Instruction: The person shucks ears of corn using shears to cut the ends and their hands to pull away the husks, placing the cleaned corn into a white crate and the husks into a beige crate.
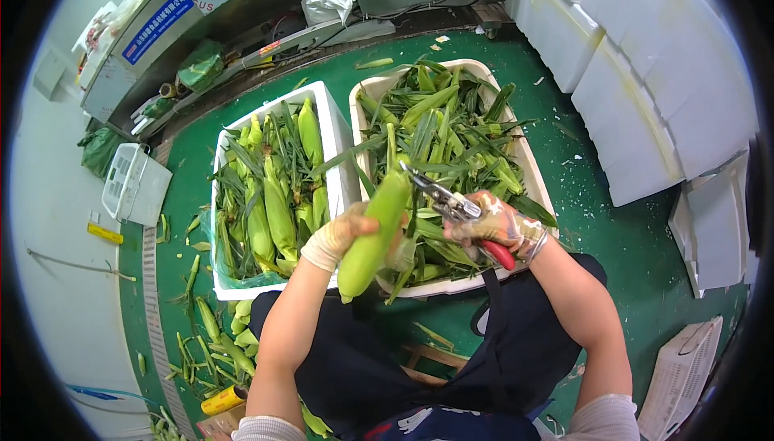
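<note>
An ear of corn [372,239] in its green husk slants across the middle of the view, its stalk end up. My left hand [343,235], in a pale glove, is wrapped round it. In my right hand [493,222], which wears a patterned glove, is a pair of pruning shears [442,197] with red handles. The shears' metal jaws meet the stalk end of the ear; whether they have cut into it I cannot tell. Below and behind lies a cream tub [532,171] heaped with husk leaves and stalks. To its left stands a white foam box [337,131] holding several husked-in ears.
White foam boxes [621,78] are stacked at the right. A white plastic crate [681,376] leans at the lower right, and a white basket [139,183] stands at the left. Loose ears and stalks [230,352] litter the green floor. A metal bench [153,30] runs along the back.
</note>
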`<action>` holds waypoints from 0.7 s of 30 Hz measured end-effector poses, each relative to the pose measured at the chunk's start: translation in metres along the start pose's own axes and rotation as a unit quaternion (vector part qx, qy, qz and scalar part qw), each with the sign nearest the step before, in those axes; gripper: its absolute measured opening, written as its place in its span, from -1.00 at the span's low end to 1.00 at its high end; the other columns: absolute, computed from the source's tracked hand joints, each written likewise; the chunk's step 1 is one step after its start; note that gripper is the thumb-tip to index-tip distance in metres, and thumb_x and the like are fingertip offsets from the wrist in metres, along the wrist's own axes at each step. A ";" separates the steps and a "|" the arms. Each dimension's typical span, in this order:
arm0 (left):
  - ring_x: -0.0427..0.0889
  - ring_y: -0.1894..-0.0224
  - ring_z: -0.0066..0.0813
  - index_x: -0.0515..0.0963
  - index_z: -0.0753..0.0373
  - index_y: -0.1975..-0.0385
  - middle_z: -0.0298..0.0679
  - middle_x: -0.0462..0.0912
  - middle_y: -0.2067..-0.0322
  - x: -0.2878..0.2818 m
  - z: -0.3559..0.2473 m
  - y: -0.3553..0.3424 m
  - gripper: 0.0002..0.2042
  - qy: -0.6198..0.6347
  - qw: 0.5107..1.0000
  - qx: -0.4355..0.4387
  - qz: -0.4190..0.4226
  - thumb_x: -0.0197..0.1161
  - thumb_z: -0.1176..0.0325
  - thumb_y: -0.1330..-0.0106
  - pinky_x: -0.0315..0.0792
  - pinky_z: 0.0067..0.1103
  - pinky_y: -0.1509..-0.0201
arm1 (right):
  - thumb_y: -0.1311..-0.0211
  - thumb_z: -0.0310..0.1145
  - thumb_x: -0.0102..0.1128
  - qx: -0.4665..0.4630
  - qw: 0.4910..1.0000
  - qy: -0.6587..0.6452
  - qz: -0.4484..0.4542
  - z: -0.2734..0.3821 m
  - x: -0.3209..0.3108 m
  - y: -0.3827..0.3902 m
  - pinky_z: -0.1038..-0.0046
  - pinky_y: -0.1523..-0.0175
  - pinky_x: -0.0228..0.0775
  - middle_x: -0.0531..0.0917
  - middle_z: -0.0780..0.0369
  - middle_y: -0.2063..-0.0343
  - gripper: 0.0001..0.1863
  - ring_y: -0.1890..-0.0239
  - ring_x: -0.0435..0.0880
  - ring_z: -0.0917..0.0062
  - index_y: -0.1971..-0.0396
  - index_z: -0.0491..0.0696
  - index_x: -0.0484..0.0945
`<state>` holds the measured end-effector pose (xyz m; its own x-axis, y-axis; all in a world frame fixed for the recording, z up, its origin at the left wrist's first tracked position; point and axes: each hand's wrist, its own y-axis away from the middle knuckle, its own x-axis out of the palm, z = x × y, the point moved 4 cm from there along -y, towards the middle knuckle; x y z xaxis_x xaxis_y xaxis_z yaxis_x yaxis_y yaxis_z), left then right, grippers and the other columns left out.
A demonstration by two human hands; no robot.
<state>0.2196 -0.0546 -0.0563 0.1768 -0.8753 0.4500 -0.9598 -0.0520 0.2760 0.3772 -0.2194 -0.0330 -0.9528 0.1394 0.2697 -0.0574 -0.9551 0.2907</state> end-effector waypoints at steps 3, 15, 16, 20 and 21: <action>0.53 0.50 -0.35 0.45 0.31 0.17 -0.16 0.53 0.49 -0.002 -0.002 -0.009 -0.32 0.030 0.997 0.032 -0.065 0.23 -0.27 -0.01 0.43 -0.51 0.42 | -0.05 -0.33 0.36 0.002 0.991 0.052 -0.123 -0.012 -0.007 -0.008 0.54 0.50 0.44 0.59 0.25 0.53 -0.71 0.56 0.58 0.62 0.36 -0.19 0.48; 0.59 0.32 -0.40 0.49 0.12 0.09 -0.30 0.60 0.37 0.020 0.046 -0.031 -0.41 0.139 0.966 0.009 -0.216 0.18 -0.29 -0.13 0.52 -0.49 0.25 | -0.13 -0.06 0.09 -0.252 0.705 0.553 -0.365 -0.006 0.034 -0.064 0.16 0.14 0.39 0.51 -0.06 0.24 -0.48 0.22 0.54 0.12 0.14 -0.23 0.35; 0.60 0.32 -0.39 0.49 0.12 0.10 -0.28 0.61 0.37 0.021 0.052 -0.029 -0.41 0.116 0.973 -0.034 -0.197 0.17 -0.29 -0.14 0.52 -0.48 0.27 | -0.14 -0.09 0.09 -0.236 0.726 0.550 -0.339 -0.001 0.016 -0.074 0.17 0.22 0.42 0.55 -0.05 0.30 -0.53 0.28 0.57 0.14 0.18 -0.21 0.36; 0.56 0.19 -0.33 0.41 0.33 -0.03 -0.15 0.59 0.21 0.019 0.037 -0.010 -0.40 -0.306 0.877 0.212 -0.302 0.03 -0.16 -0.32 0.43 -0.52 0.05 | -0.21 -0.11 0.13 -0.114 0.728 0.443 -0.510 0.015 -0.035 -0.071 0.30 0.46 0.44 0.59 0.09 0.54 -0.64 0.56 0.60 0.22 0.26 -0.11 0.35; 0.58 0.14 -0.19 0.38 0.36 -0.05 -0.04 0.58 0.17 0.033 0.017 -0.003 -0.43 -0.387 0.835 0.163 -0.355 0.00 -0.09 -0.36 0.44 -0.46 0.02 | -0.18 -0.08 0.19 -0.095 0.824 0.308 -0.465 0.001 -0.043 -0.070 0.33 0.42 0.46 0.61 0.13 0.52 -0.62 0.51 0.62 0.29 0.27 -0.08 0.37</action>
<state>0.2245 -0.0921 -0.0569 0.6534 -0.6106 -0.4475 -0.7040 -0.7074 -0.0628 0.4227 -0.1587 -0.0637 -0.4371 0.7314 -0.5235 -0.8390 -0.5412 -0.0556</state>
